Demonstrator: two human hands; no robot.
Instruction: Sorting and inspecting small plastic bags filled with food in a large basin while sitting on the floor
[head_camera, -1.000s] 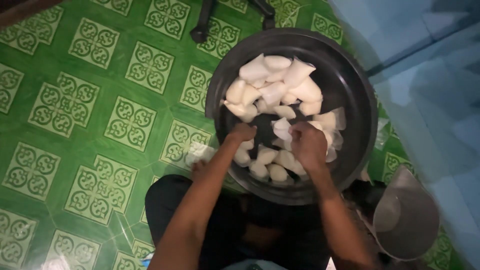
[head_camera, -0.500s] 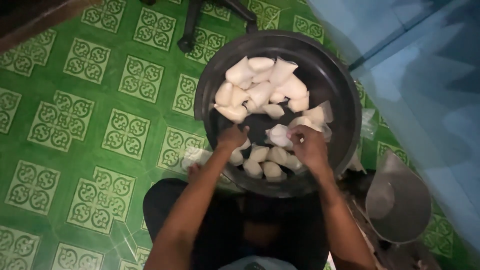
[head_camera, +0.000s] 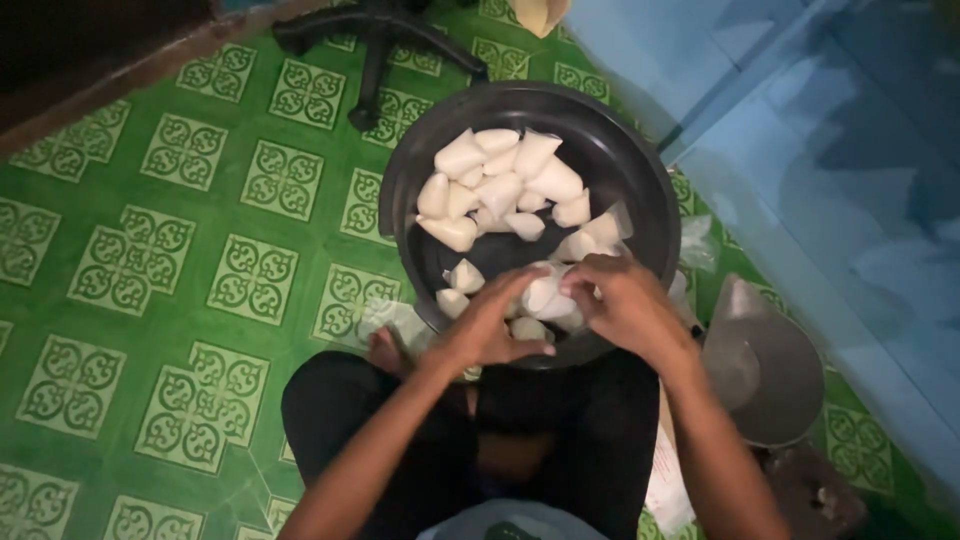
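A wide black basin (head_camera: 640, 170) rests on the floor in front of my knees, holding several small white filled plastic packets (head_camera: 495, 185). Both my hands are at the basin's near rim. My left hand (head_camera: 490, 325) and my right hand (head_camera: 625, 305) meet around one white packet (head_camera: 545, 292), fingers curled onto it from either side. More packets lie just under and beside my hands.
Green patterned tile floor (head_camera: 180, 260) spreads to the left. A black chair base (head_camera: 375, 35) stands behind the basin. A grey metal scoop-shaped pan (head_camera: 765, 365) sits at my right, beside a blue wall (head_camera: 860, 170). Clear plastic (head_camera: 395, 320) lies by my left knee.
My hands have drawn back from the middle of the basin to its near rim and closed together around one packet. The view has shifted, with the basin now higher in frame.
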